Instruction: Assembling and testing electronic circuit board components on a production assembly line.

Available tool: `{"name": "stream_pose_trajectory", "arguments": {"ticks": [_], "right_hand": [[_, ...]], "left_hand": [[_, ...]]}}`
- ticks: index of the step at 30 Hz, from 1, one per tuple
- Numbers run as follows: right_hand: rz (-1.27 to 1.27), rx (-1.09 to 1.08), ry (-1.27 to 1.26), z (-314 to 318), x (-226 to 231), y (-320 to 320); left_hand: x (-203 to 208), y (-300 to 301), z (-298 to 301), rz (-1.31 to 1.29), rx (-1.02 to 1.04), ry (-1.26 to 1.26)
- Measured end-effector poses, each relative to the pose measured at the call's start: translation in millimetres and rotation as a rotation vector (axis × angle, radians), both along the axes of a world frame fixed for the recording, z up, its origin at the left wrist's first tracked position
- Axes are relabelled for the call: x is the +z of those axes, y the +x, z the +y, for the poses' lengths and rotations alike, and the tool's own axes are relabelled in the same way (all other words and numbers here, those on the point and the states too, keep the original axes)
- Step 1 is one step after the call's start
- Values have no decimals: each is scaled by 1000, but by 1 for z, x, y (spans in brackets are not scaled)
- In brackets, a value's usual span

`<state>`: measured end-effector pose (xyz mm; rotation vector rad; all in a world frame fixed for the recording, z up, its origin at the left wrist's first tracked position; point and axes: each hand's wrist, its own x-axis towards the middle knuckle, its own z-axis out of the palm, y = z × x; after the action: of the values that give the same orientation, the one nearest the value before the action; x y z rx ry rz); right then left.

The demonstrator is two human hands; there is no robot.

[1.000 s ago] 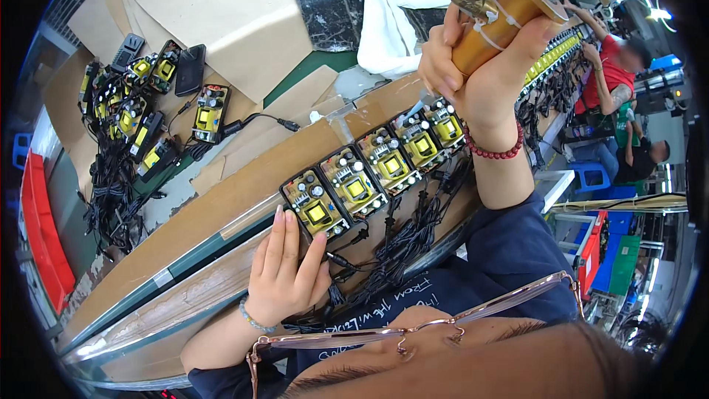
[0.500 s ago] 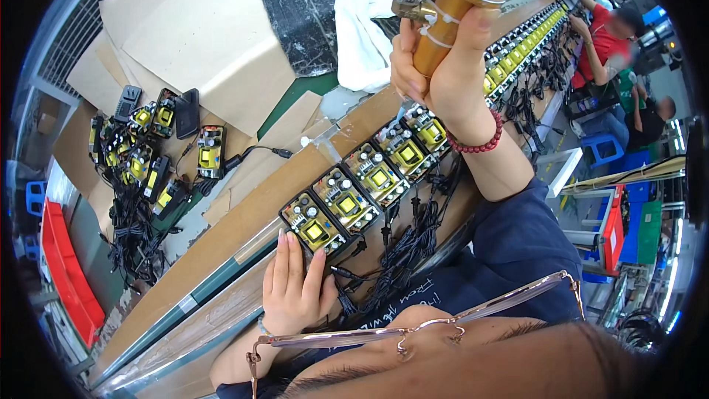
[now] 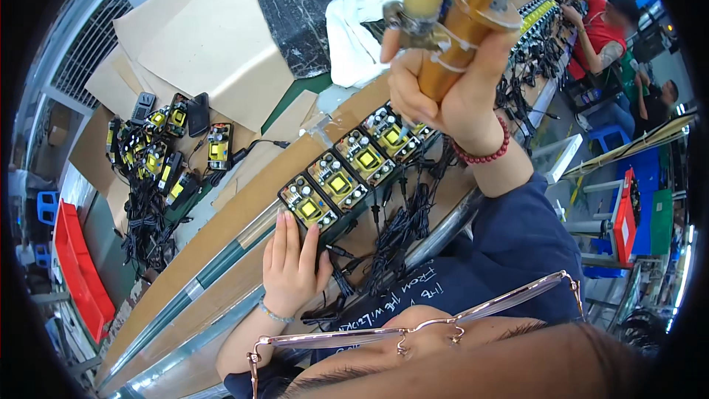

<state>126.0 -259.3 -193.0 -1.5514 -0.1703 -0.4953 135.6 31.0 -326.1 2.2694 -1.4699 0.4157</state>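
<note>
The row of open power-supply boards (image 3: pixel 354 170) — black cases w/ yellow parts — runs diagonally along the bench edge, from just past the left hand's (image 3: pixel 293 266) fingertips up to right under the right hand (image 3: pixel 450 92). Left hand lies flat, palm down, fingers together & stretched, tips touching the near end board (image 3: pixel 309 205); grips nothing, just presses on it. Bracelet at the wrist, forearm coming in from the lower edge.

Right hand is raised above the far end of the row, clenched round the orange barrel of a powered screwdriver (image 3: pixel 454 37); red bead bracelet (image 3: pixel 484 151) on that wrist. Driver's long axis is near upright, leaning a bit away from the hand at the top, bit end (image 3: pixel 401 133) pointing down at the far-end board (image 3: pixel 388 129) — can't tell if the tip touches.

Row's long axis: lower left to upper right, cables (image 3: pixel 399 229) hanging off the side nearer the body. Well left of the left hand, a pile of more such boards (image 3: pixel 159 155) w/ tangled leads on cardboard. Beyond the right hand, a white cloth (image 3: pixel 354 29).
</note>
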Motion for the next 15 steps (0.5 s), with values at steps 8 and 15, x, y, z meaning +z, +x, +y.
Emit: {"name": "stream_pose_trajectory", "arguments": {"ticks": [8,15], "right_hand": [[42,11,140,8,-25,-17],[51,41,158,8,-26,-18]], "left_hand": [[0,1,-3,-79,-1,-2],[0,0,-5,-133,3,-13]]}}
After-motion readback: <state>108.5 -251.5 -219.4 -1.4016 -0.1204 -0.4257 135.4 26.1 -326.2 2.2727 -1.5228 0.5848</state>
